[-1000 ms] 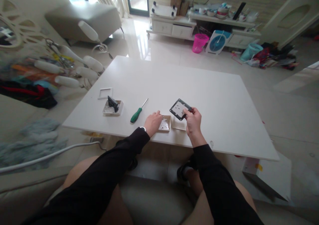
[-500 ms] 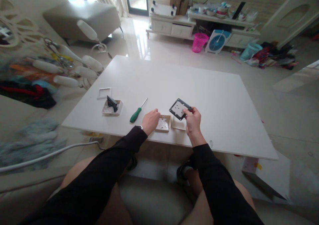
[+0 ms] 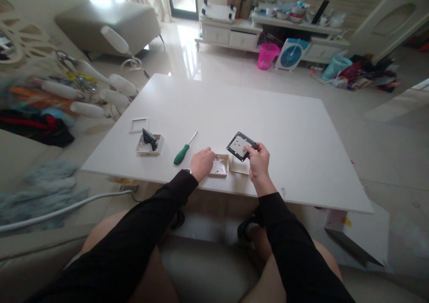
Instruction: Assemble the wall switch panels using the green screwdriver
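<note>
My right hand (image 3: 259, 162) grips a wall socket (image 3: 239, 145) by its right edge, its white face and black frame tilted up above the table. At the left rim of a small white box (image 3: 221, 166), the fingers of my left hand (image 3: 203, 163) are closed; whatever they pinch is too small or hidden to make out. That box has a clear bag of small parts in it. A shallow white piece (image 3: 240, 165) lies just right of it, partly under the socket. Left of my left hand rests a green-handled screwdriver (image 3: 182, 154), its tip pointing away.
On the left of the white table (image 3: 284, 119) stand another white box (image 3: 149, 146) with a black piece in it and a white square frame (image 3: 139, 125). A lamp with white shades (image 3: 115, 98) reaches near the table's left edge.
Almost nothing differs. The whole view has shifted very slightly; both hands, the socket and the boxes keep the same places relative to each other.
</note>
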Motion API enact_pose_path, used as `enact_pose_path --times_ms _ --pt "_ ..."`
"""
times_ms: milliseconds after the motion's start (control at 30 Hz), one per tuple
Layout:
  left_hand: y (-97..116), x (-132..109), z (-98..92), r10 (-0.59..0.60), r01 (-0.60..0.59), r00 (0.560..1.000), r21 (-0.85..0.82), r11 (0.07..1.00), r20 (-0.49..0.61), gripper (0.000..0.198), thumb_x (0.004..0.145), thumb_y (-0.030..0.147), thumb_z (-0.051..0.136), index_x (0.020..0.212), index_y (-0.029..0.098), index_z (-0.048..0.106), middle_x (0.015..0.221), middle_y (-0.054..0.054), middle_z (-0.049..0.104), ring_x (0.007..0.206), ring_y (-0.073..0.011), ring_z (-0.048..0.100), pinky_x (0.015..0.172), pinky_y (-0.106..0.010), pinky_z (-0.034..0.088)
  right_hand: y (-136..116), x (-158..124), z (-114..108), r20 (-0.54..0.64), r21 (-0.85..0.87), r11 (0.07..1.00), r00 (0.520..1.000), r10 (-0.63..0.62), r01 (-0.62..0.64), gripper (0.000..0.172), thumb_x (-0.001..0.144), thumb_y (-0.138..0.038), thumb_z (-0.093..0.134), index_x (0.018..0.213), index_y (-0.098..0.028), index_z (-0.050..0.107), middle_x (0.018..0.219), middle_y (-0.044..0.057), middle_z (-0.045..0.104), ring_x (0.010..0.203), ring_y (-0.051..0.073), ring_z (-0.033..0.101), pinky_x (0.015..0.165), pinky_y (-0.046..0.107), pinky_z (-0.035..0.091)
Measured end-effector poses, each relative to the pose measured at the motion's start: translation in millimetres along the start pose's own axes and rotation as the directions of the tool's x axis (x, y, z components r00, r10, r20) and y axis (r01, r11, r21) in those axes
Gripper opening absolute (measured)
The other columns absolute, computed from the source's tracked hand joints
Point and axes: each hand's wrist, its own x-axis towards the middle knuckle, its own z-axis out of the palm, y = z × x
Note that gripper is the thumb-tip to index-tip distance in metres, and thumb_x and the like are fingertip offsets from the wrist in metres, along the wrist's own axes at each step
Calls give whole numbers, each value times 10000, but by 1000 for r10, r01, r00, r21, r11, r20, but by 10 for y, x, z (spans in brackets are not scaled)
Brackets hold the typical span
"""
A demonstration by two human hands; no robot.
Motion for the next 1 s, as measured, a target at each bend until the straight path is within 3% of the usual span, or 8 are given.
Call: enact_pose_path --times_ms 367,867,1000 --pt "22 38 217 99 -90 992 108 990 -73 340 1001 44 407 1087 104 730 1179 -170 654 1106 -268 633 830 -353 561 -14 -25 20 -10 -17 1000 1000 -10 10 317 618 -369 785 836 -212 617 800 -56 627 723 137 593 659 270 488" --pt "26 37 149 126 -121 989 70 990 -72 306 975 86 492 1117 137 758 1190 -154 649 1124 -282 618 905 -396 542 -41 -12 18 -8 -3 1000 1000 2 -2 341 572 -397 787 798 -214 609 782 -54 616 723 148 582 675 301 513" --pt "12 24 97 160 -158 984 27 987 -83 246 942 111 548 1033 134 775 1204 -160 647 1161 -291 580 947 -395 542 -41 -5 14 -4 -7 1000 1000 -7 7 327 591 -393 780 800 -216 602 775 -56 619 718 148 590 670 295 505"
